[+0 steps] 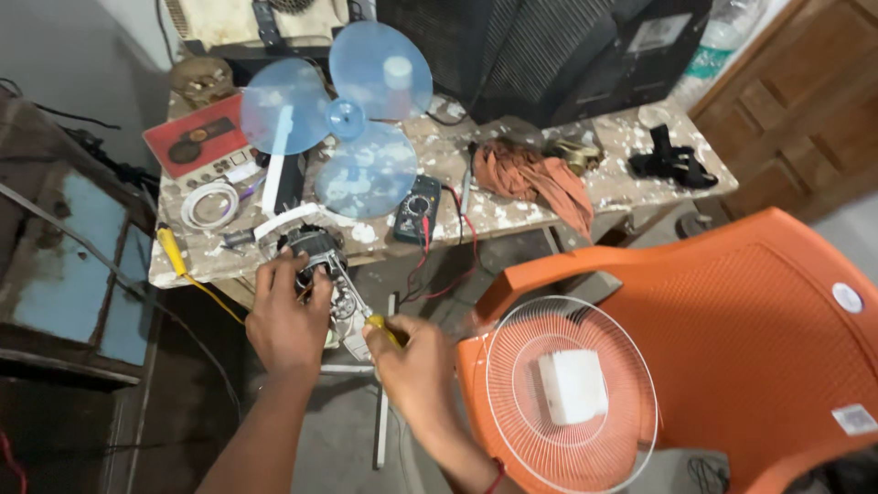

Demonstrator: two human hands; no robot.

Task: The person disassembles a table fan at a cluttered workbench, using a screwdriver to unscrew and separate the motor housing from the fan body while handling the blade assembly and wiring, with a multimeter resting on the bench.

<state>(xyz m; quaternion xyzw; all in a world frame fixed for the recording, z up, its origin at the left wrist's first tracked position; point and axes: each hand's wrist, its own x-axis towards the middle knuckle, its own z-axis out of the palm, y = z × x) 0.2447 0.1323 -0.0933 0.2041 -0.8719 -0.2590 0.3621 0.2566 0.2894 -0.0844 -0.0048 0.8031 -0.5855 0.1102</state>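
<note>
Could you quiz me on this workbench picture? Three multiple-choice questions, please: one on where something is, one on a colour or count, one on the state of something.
1. Where does the white wire fan guard lie?
A. on the seat of the orange plastic chair
B. on the workbench
C. on the floor under the bench

2. How many blades has the pale blue fan blade?
A. two
B. three
C. five

3. What is the right hand doing?
A. resting open on the chair
B. gripping a yellow-handled screwdriver
C. holding the multimeter

Answers: 1 A, the guard sits on the chair seat. 2 B, three round blades meet at one hub. 3 B, the fingers close on the yellow handle beside the fan motor, which the left hand steadies.
</note>
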